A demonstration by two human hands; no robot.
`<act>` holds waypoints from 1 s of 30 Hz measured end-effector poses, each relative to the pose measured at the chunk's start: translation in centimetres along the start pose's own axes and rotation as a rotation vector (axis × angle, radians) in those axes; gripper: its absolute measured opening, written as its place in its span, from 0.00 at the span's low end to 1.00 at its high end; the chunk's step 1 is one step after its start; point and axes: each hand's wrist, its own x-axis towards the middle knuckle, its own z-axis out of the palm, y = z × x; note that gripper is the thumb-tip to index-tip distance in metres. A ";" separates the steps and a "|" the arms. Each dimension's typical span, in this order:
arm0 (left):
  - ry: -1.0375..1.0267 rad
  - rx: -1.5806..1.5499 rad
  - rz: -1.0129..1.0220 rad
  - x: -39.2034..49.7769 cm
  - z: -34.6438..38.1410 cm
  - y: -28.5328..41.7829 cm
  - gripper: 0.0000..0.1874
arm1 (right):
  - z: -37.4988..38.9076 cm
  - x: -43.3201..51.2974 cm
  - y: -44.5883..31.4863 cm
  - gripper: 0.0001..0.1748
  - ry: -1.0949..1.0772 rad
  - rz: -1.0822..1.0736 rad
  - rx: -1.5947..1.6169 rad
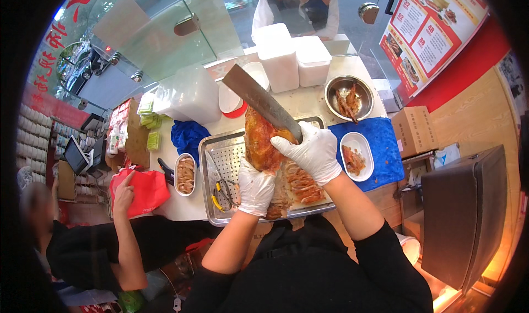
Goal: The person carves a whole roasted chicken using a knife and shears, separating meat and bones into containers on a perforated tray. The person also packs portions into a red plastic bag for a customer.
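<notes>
My left hand [257,189], in a clear plastic glove, grips the lower end of a roast duck [260,141] held over a perforated metal tray [227,143]. My right hand [316,149], also gloved, holds a broad cleaver [262,100] near its base; the blade slants up to the left across the duck's upper right side. The cleaver's handle is hidden in the hand, whose thumb lies against the bird. Sliced duck meat [303,183] lies on the tray at the right, below my right hand. Yellow-and-black handled shears [221,197] rest at the tray's left.
Left of the tray are an oval container of meat [185,174], a blue cloth [188,135] and a co-worker's hand over a red bag [142,191]. A metal bowl [349,98] and another oval container [357,156] on a blue towel [380,147] stand right. White tubs [277,61] stand behind; a person is beyond the counter.
</notes>
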 end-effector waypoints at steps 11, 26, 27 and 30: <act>-0.094 -0.463 -0.406 0.6 2.7 0.5 0.25 | -1.6 0.4 2.6 0.20 0.138 -0.156 0.324; -0.103 -0.553 -0.465 3.1 7.8 0.0 0.24 | -6.3 -3.2 6.7 0.15 0.231 0.356 1.033; -0.095 -0.548 -0.448 3.4 7.7 0.1 0.24 | -6.7 -3.2 7.5 0.17 0.202 0.391 1.087; -0.103 -0.311 -0.332 3.5 6.0 0.5 0.28 | -8.8 -3.7 11.5 0.22 0.161 0.511 1.069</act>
